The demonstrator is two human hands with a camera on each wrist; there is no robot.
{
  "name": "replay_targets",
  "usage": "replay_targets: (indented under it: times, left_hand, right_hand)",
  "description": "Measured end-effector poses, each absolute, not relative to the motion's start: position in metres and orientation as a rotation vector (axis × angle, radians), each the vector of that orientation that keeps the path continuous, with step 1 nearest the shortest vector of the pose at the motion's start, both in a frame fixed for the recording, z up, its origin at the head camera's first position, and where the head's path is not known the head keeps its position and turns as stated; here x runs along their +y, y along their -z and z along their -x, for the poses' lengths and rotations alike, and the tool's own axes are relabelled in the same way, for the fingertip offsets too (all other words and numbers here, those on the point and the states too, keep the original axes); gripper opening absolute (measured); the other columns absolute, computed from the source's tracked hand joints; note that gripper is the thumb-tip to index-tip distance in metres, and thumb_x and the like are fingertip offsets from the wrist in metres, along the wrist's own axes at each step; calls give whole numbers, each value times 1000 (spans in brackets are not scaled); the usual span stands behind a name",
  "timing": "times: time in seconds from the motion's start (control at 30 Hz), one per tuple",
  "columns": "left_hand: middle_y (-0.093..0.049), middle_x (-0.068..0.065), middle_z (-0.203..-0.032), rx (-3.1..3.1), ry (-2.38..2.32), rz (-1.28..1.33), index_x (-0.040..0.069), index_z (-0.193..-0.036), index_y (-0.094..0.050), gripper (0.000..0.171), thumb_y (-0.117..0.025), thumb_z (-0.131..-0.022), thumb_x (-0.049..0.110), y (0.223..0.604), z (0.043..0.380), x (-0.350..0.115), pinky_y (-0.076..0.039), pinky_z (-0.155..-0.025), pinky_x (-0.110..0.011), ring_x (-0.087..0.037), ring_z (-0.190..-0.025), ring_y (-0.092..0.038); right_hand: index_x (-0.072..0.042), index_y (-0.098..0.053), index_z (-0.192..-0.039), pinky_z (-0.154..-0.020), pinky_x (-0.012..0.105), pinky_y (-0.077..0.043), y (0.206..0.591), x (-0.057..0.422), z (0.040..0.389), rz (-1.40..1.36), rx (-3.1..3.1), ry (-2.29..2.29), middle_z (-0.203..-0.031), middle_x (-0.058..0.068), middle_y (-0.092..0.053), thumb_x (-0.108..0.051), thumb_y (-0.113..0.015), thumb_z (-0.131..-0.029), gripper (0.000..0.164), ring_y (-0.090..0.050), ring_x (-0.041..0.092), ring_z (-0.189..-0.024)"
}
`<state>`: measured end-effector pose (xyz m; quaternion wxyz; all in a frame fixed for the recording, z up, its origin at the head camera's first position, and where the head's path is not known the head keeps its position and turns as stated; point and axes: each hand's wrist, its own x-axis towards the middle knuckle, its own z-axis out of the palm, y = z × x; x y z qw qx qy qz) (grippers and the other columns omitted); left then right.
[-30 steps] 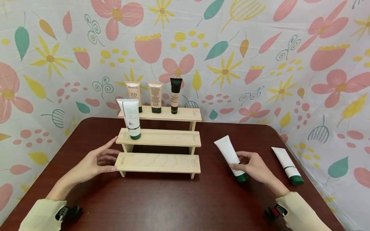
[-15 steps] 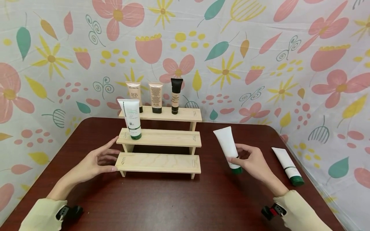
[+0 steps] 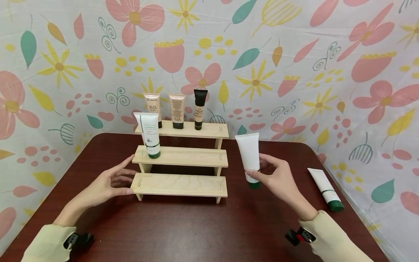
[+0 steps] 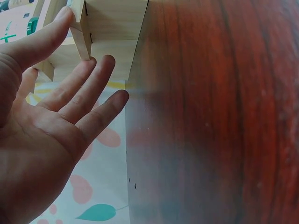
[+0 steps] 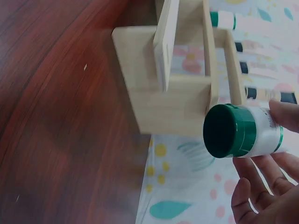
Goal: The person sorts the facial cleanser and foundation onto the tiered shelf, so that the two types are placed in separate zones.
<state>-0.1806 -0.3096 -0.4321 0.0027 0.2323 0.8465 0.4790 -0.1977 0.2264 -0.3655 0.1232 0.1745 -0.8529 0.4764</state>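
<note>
My right hand (image 3: 276, 178) grips a white squeeze tube (image 3: 248, 153) near its green cap, to the right of a three-step wooden display stand (image 3: 183, 183). The tube is nearly upright, cap down; the right wrist view shows its green cap (image 5: 229, 130) close up, thumb on one side and fingers on the other. My left hand (image 3: 101, 185) touches the stand's left end with its fingers spread. On the middle step stands another white tube with a green cap (image 3: 148, 133). The top step bears two beige tubes (image 3: 177, 109) and a slim black-topped tube (image 3: 199, 109).
A further white tube with a green cap (image 3: 325, 189) lies at the right side of the dark wooden table (image 3: 170, 233). Behind the table hangs a flower-patterned cloth (image 3: 209, 43). The stand's bottom step has nothing on it.
My right hand has lifted the white tube and carried it left towards the stand, turning it more upright. My left hand has stayed at the stand's left end.
</note>
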Motion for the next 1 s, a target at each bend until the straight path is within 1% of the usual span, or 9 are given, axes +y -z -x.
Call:
replay_targets:
  times: [0.23, 0.4, 0.57, 0.7, 0.8, 0.9, 1.0]
  left_hand:
    - [-66, -23, -130, 2658, -1511, -741, 15, -169, -25, 105, -88, -87, 7, 432, 181, -310, -57, -90, -30, -22, -108, -71]
    - [-66, -23, -130, 2656, -1511, -729, 16, -169, -25, 105, -88, -87, 8, 432, 180, -310, -57, -90, -30, -22, -108, -71]
    - [-66, -23, -130, 2650, -1520, -741, 16, -169, -25, 105, -88, -86, 7, 432, 181, -310, -57, -90, -30, -23, -108, -71]
    - [-66, -23, -131, 2640, -1530, -744, 17, -170, -25, 105, -88, -86, 6, 433, 183, -310, -57, -91, -32, -24, -108, -71]
    - [-66, -23, -131, 2640, -1524, -733, 18, -170, -24, 105, -88, -87, 7, 434, 183, -310, -57, -91, -32, -24, -109, -71]
    - [-66, -23, -131, 2650, -1516, -730, 18, -170, -24, 106, -88, -87, 7, 434, 182, -310, -57, -91, -31, -24, -108, -71]
    - [-66, -23, -130, 2657, -1515, -735, 18, -170, -24, 106, -88, -86, 7, 434, 181, -311, -57, -91, -31, -23, -108, -71]
  right_hand:
    - [-8, -74, -130, -70, 30, -59, 359, 195, 197, -541, -2394, -1437, -97, 5, -76, -11, -92, -83, 51, -71, 18, -85]
    - [-7, -75, -129, -70, 32, -59, 356, 172, 201, -603, -2329, -1512, -97, 7, -76, -8, -92, -82, 50, -72, 21, -83]
    - [-9, -77, -127, -70, 32, -58, 353, 148, 206, -680, -2265, -1555, -93, 4, -76, -9, -94, -80, 49, -71, 21, -81]
    - [-10, -77, -126, -69, 31, -56, 352, 130, 211, -710, -2227, -1558, -94, 3, -77, -10, -94, -80, 49, -70, 20, -81]
    - [-9, -77, -127, -70, 33, -55, 351, 116, 217, -736, -2209, -1576, -98, 4, -78, -9, -93, -80, 50, -72, 19, -84]
    - [-8, -77, -126, -73, 39, -56, 350, 103, 222, -755, -2199, -1594, -99, 4, -79, -8, -94, -80, 49, -73, 19, -85]
    - [-8, -77, -125, -75, 41, -57, 350, 92, 226, -756, -2197, -1590, -97, 4, -79, -10, -94, -81, 48, -74, 17, -85]
